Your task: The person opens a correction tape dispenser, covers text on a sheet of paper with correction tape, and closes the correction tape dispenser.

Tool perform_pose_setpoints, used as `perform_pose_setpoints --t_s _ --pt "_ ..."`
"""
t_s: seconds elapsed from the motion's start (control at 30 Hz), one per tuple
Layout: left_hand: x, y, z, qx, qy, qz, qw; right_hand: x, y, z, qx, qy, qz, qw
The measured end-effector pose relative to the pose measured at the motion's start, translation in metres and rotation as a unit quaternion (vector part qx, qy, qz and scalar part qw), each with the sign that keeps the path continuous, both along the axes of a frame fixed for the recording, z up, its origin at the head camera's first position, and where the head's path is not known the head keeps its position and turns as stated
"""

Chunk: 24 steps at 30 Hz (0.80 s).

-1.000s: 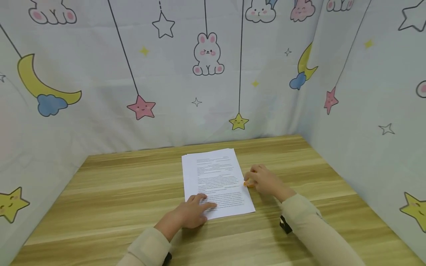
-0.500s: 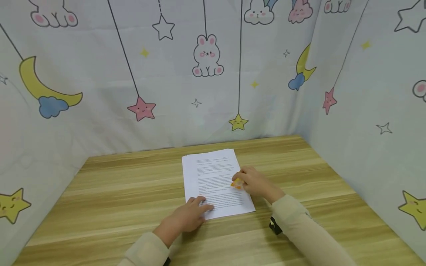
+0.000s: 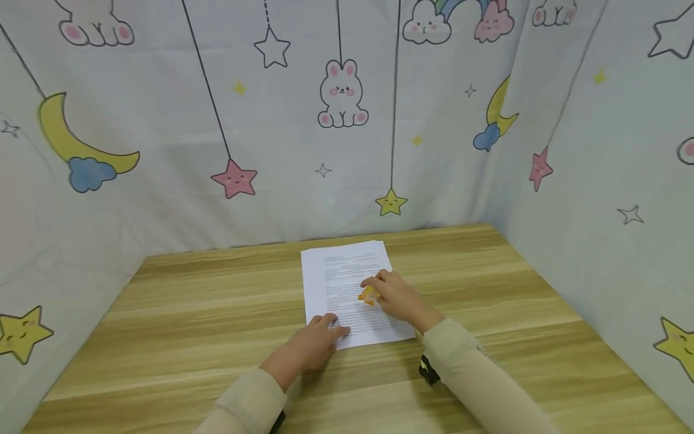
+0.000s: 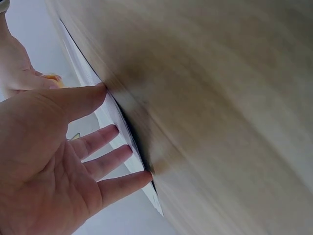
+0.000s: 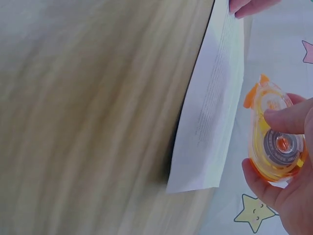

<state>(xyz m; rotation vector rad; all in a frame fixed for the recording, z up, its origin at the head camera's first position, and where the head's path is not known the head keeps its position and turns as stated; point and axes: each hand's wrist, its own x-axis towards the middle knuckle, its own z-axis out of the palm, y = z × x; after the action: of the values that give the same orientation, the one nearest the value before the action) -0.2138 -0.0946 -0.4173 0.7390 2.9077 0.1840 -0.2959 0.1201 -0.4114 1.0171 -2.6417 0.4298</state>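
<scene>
A stack of printed paper lies on the wooden table. My left hand rests its spread fingertips on the lower left corner of the sheets; in the left wrist view its fingers are straight and touch the paper's edge. My right hand grips an orange, see-through correction tape dispenser over the printed text. The right wrist view shows the thumb on the dispenser's side and its orange tip apart from the paper. What the tip covers in the head view is too small to tell.
The wooden table runs out on both sides of the paper. White cloth walls printed with stars, moons and rabbits stand behind and on either side. A dark wrist-worn device shows under the right sleeve.
My right hand has moved left with the correction tape dispenser, from the paper's right edge to above the text. My left hand has stayed at the lower left corner, with slight shifts.
</scene>
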Motion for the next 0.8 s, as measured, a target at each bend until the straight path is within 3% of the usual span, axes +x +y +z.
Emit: perform_pose_setpoints --t_s 0.17,0.4,0.6,0.8 --pt "-0.006 -0.001 0.001 0.007 -0.006 0.002 1.0000 -0.006 -0.006 0.004 -0.038 0.009 -0.036 0.999" --pt "-0.003 -0.003 0.000 0.005 -0.009 -0.002 1.0000 -0.014 -0.006 0.002 -0.036 -0.039 -0.070 0.996" --pt "0.008 -0.004 0.005 0.002 -0.020 -0.005 0.9998 -0.017 -0.010 0.000 -0.004 -0.061 -0.049 0.997" --pt "0.011 0.000 0.008 0.003 -0.025 0.000 0.9997 -0.014 -0.026 0.001 0.041 -0.105 -0.020 0.993"
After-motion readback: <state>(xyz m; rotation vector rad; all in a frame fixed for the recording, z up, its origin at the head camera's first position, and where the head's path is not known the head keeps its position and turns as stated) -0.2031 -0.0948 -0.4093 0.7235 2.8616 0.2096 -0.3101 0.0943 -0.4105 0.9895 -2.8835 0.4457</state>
